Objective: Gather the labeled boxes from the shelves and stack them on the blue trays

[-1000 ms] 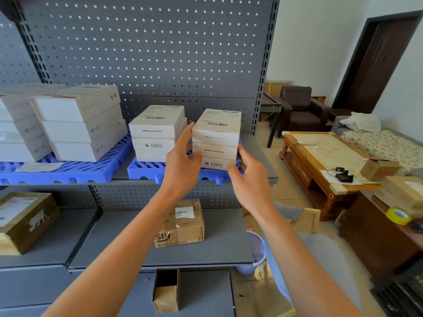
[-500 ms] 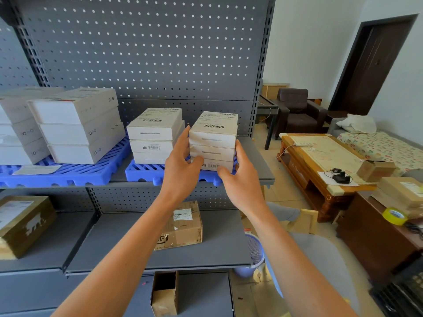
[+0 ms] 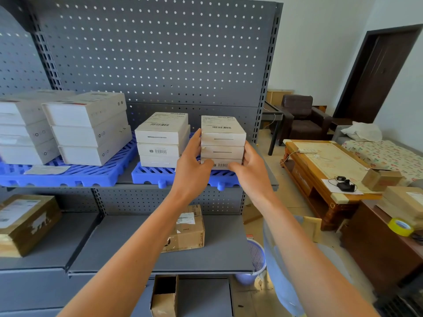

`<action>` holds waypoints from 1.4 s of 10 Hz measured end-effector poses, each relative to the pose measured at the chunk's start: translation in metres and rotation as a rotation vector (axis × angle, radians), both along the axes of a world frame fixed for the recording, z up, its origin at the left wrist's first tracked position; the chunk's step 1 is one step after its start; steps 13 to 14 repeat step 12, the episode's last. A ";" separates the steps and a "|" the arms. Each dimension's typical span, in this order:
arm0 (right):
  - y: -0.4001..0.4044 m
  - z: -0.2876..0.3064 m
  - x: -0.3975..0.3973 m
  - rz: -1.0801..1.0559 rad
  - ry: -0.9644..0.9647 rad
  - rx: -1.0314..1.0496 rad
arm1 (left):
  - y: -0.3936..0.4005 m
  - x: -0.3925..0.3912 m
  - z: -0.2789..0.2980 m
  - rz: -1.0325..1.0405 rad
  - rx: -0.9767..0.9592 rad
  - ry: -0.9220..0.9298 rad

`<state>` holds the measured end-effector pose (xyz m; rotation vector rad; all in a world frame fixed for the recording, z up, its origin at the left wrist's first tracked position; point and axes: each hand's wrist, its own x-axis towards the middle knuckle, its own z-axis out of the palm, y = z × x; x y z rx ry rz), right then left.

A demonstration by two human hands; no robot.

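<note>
A stack of three white labeled boxes [image 3: 223,140] stands on the right part of a small blue tray [image 3: 158,176] on the upper shelf. My left hand [image 3: 192,163] lies against the stack's left side, with its thumb on the front of the lowest box. My right hand [image 3: 249,165] grips the right side, its thumb also on the lowest box's front. A second stack of three white labeled boxes [image 3: 161,139] sits on the same tray just to the left. Larger white boxes [image 3: 89,126] are piled on a bigger blue tray [image 3: 68,177] further left.
Brown cardboard boxes rest on the lower shelf, one [image 3: 187,229] under my arms and another at the left [image 3: 25,223]. An open carton [image 3: 163,296] sits below. A blue wastebasket [image 3: 254,259], wooden coffee table [image 3: 320,163] and armchair [image 3: 299,120] stand to the right.
Both hands have closed in on the right stack from either side, and the thumbs now wrap onto the front of its lowest box. The stack has stayed on the tray.
</note>
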<state>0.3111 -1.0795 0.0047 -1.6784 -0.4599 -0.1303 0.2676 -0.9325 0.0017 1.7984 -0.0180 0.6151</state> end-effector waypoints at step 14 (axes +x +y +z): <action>0.005 -0.005 -0.027 -0.182 -0.149 -0.273 | 0.021 -0.030 -0.005 0.087 0.141 0.045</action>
